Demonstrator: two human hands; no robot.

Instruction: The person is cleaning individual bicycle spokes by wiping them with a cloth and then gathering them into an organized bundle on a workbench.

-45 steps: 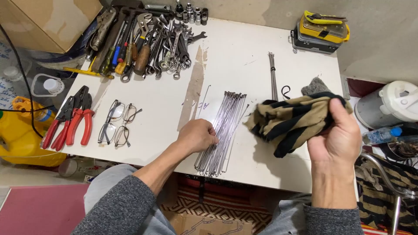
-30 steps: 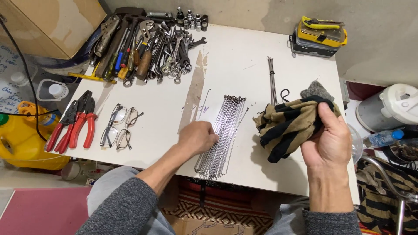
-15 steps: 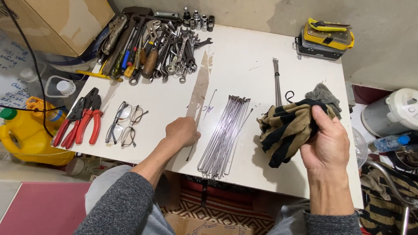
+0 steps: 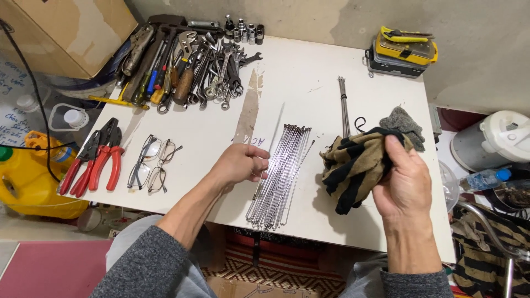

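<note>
While left hand (image 4: 238, 164) pinches 1 thin steel spoke (image 4: 268, 148), right hand's (image 4: 402, 185) grip bunches striped tan-black rag (image 4: 353, 163)

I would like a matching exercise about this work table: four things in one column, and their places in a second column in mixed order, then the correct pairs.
Things:
1. striped cloth
2. single spoke
3. red-handled pliers
4. yellow and black case

Places:
A. far right corner of the table
B. held in the right hand
C. left edge, beside the spectacles
D. pinched in the left hand, apart from the spoke bundle

Pairs: 1-B, 2-D, 3-C, 4-A
</note>
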